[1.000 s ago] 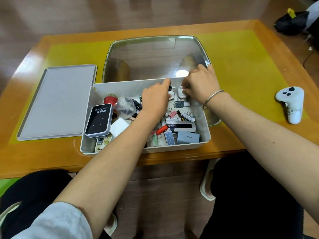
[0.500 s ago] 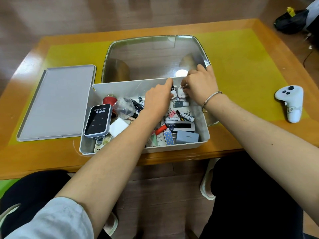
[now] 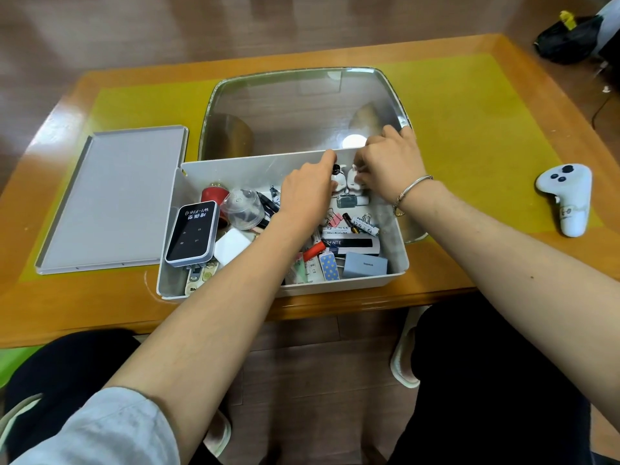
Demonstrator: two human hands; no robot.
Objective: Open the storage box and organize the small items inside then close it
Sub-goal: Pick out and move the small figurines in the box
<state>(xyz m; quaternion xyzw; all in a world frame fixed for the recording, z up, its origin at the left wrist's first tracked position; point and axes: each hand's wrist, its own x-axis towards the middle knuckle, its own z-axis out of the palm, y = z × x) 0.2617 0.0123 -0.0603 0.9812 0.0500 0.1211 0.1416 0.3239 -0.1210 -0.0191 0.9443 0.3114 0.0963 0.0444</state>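
The white storage box stands open at the table's near edge, full of small items. Its grey lid lies flat to the left. Both hands reach to the box's far right corner, where two small white figurines stand side by side. My left hand holds the left figurine with curled fingers. My right hand pinches the right figurine. A black wifi device, a clear dome, a white cube, a red cap and a grey adapter lie in the box.
A clear plastic tray sits behind the box on the yellow mat. A white game controller lies at the right. A dark bag is on the floor beyond the table's far right corner.
Both hands stay at the far right corner on the figurines, with only slight finger shifts. The box and lid have not moved.
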